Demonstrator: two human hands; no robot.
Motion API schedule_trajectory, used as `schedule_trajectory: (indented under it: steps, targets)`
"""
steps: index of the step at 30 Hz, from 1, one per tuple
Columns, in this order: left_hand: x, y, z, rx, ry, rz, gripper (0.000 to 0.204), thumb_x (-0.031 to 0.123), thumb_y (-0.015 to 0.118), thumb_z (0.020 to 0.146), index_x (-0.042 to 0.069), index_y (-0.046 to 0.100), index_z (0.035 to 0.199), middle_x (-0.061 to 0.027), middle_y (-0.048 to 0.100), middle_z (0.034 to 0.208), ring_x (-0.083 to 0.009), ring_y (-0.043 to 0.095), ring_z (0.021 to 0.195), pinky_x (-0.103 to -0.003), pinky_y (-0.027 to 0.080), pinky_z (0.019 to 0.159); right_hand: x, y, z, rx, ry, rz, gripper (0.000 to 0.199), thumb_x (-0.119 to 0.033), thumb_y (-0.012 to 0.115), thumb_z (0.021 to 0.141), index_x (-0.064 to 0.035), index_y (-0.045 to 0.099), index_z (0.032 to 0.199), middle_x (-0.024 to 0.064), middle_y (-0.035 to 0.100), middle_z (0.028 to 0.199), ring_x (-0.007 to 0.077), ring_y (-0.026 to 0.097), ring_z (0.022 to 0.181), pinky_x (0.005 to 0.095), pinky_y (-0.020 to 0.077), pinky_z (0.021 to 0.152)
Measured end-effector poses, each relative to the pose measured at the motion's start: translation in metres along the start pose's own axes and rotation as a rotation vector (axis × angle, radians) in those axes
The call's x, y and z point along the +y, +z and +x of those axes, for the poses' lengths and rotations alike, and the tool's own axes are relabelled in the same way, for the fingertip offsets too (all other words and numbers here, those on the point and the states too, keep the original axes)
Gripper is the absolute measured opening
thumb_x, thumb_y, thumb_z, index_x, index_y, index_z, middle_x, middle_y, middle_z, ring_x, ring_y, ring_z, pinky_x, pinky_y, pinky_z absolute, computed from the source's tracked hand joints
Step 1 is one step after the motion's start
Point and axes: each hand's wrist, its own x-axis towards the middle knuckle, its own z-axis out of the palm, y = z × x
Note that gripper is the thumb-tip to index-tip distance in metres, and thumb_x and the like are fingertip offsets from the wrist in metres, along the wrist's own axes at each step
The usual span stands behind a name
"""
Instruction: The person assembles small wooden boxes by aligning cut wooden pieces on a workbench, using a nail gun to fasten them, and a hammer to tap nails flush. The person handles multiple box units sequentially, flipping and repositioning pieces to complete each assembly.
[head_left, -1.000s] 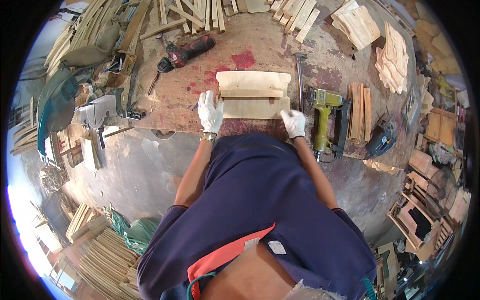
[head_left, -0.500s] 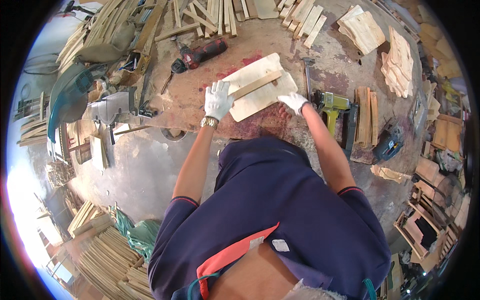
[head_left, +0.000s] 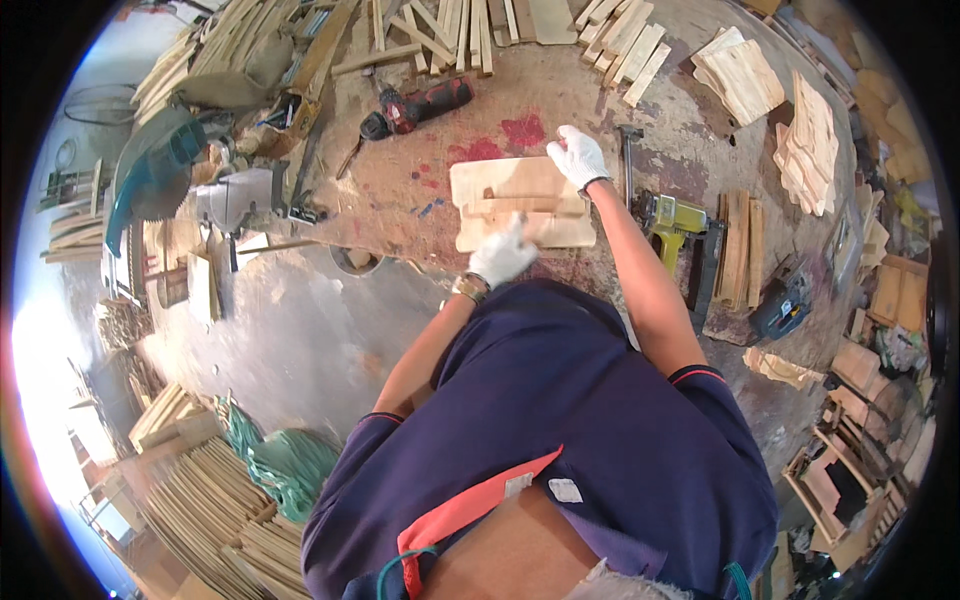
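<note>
Wooden board (head_left: 500, 174) with strip (head_left: 500, 208) across, between left hand (head_left: 503, 257) at near edge and right hand (head_left: 578, 158) by far right corner | left: blurred, one finger out; right: half-curled; cannot tell if gripping | probably light, stiff; best held by short ends

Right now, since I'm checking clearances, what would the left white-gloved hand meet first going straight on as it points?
Probably the narrow, pale wooden strip across the flat, light wooden board, just ahead of the left white-gloved hand; height is unclear, so the hand might pass above.
</note>
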Motion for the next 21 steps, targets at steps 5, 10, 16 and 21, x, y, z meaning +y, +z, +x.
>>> schedule_trajectory:
  steps: [5, 10, 16, 21]
  targets:
    - [-0.053, -0.028, -0.016, 0.389, -0.275, 0.06, 0.028, 0.033, 0.065, 0.088, 0.005, 0.063, 0.093, -0.0209, 0.069, 0.082, -0.041, 0.069, 0.08, -0.051, 0.053, 0.07, 0.006, -0.021, -0.068, 0.198, 0.156, -0.211, 0.029, -0.03, 0.071, 0.086, -0.0046, 0.066, 0.099, 0.0211, 0.07, 0.091, 0.04, 0.068, 0.091, 0.0476, 0.0544, 0.079]
    - [-0.067, -0.012, -0.038, 0.446, -0.277, -0.163, 0.023, 0.025, 0.066, 0.084, 0.004, 0.058, 0.09, -0.0208, 0.064, 0.086, -0.0413, 0.064, 0.085, -0.051, 0.05, 0.076, 0.012, -0.021, -0.143, 0.033, 0.38, -0.26, 0.021, -0.026, 0.07, 0.083, -0.0053, 0.071, 0.08, 0.0196, 0.071, 0.084, 0.0388, 0.07, 0.081, 0.0455, 0.0556, 0.074]
    - [-0.085, -0.024, -0.024, 0.449, -0.251, -0.21, 0.019, 0.018, 0.063, 0.085, 0.005, 0.057, 0.097, -0.0188, 0.062, 0.094, -0.0399, 0.061, 0.094, -0.048, 0.048, 0.082, 0.005, -0.018, -0.173, 0.146, 0.217, -0.013, 0.018, -0.017, 0.069, 0.084, -0.0032, 0.074, 0.093, 0.019, 0.072, 0.084, 0.0342, 0.07, 0.079, 0.0404, 0.0554, 0.075]
    - [-0.078, -0.014, -0.026, 0.615, -0.139, -0.149, 0.03, 0.018, 0.066, 0.085, 0.007, 0.061, 0.112, -0.0166, 0.061, 0.099, -0.0399, 0.061, 0.097, -0.049, 0.05, 0.084, -0.001, -0.015, -0.164, 0.225, 0.268, 0.077, 0.022, -0.019, 0.074, 0.083, -0.0031, 0.075, 0.099, 0.0155, 0.072, 0.086, 0.0263, 0.069, 0.073, 0.0351, 0.0543, 0.072]
